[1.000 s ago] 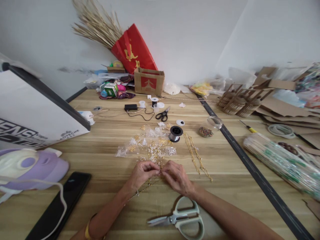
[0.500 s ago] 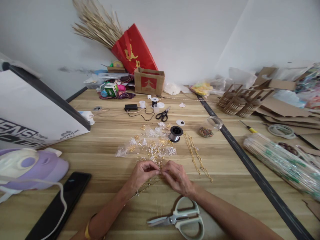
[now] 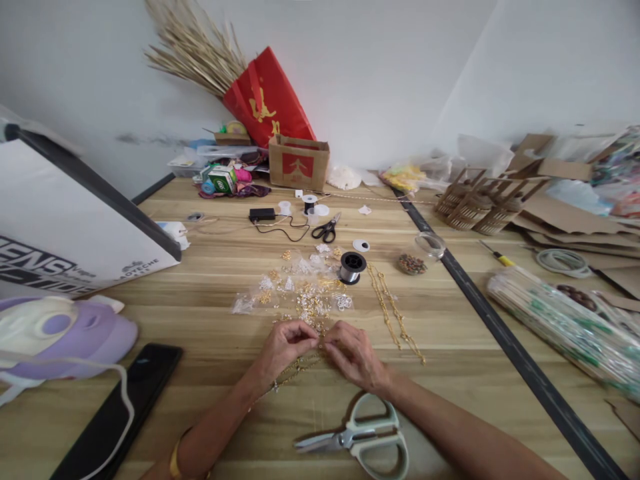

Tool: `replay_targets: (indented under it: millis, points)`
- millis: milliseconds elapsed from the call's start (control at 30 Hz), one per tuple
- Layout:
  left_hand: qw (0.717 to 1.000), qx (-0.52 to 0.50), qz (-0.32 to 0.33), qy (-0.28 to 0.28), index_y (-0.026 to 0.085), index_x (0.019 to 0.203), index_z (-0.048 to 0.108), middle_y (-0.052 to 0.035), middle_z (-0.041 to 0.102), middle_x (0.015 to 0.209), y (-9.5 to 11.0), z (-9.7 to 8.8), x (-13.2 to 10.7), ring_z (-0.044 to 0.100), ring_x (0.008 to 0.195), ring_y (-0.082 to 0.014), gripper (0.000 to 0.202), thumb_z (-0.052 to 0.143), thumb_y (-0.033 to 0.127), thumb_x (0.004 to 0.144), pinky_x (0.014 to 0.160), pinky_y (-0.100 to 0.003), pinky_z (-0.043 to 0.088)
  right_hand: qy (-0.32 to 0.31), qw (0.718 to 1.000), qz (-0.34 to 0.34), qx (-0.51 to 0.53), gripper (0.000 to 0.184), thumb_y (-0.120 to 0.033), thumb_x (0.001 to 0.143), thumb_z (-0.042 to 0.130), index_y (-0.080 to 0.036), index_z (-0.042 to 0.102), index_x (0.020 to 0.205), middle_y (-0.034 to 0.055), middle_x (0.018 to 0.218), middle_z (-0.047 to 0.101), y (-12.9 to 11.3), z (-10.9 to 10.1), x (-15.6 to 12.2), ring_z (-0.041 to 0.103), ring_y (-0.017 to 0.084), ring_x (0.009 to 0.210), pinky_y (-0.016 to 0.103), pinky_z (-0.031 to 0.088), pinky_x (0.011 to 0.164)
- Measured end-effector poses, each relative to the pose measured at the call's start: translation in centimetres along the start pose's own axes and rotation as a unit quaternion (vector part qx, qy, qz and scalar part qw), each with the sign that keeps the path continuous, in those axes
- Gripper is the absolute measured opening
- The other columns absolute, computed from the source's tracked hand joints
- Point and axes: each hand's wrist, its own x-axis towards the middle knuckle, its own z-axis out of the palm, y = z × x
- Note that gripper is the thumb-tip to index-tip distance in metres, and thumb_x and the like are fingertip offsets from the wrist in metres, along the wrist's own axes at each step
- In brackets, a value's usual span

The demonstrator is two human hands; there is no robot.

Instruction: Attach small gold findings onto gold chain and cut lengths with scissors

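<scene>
My left hand [image 3: 284,349] and my right hand [image 3: 353,353] meet fingertip to fingertip on the wooden table, both pinched on a thin gold chain [image 3: 293,371] that trails back under my left hand. Just beyond my fingers lies a scatter of small gold and silver jewellery parts in clear bags [image 3: 300,290]. A spool of silver wire [image 3: 352,267] stands behind them. Two more gold chains [image 3: 393,312] lie stretched out to the right of my right hand.
Large grey-handled scissors [image 3: 367,437] lie under my right forearm. A black phone [image 3: 125,407] and a purple and white mask [image 3: 60,333] are at the left. Small black scissors [image 3: 326,229], a bead jar [image 3: 417,257], cardboard pieces [image 3: 550,213] and a wrapped bundle of sticks [image 3: 560,320] are farther out.
</scene>
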Motion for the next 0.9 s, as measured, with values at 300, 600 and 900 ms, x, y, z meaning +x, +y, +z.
replay_targets:
  millis: [300,600,900]
  points:
    - [1.000,0.001,0.003,0.000,0.013,0.063,0.068,-0.0019,0.066,0.063,-0.42,-0.23,0.31,0.057,0.062,-0.0135,0.009,0.072,0.020,0.059,0.063,-0.023,0.042,0.001,1.000,0.004,-0.008,0.009,-0.017,0.089,0.046,-0.018,0.055,0.089,0.0041,0.076,0.058,0.05,0.04,-0.06,0.054,0.014,0.070,0.025,0.043,0.062]
    - [1.000,0.013,0.018,-0.001,0.014,0.065,0.069,-0.0028,0.067,0.068,-0.54,-0.27,0.29,0.059,0.067,-0.0154,0.008,0.071,0.020,0.061,0.066,-0.025,0.044,-0.002,1.000,0.004,-0.007,0.009,-0.015,0.089,0.046,-0.018,0.055,0.089,0.0040,0.076,0.058,0.10,0.07,-0.10,0.053,0.014,0.070,0.025,0.042,0.061]
    - [1.000,-0.001,-0.007,0.015,0.012,0.069,0.067,-0.0016,0.067,0.064,-0.48,-0.16,0.17,0.058,0.063,-0.0135,0.016,0.075,0.021,0.059,0.063,-0.024,0.044,-0.002,1.000,0.008,-0.002,0.009,-0.015,0.089,0.046,-0.018,0.055,0.087,0.0043,0.077,0.058,0.05,0.12,-0.05,0.053,0.014,0.071,0.025,0.042,0.063]
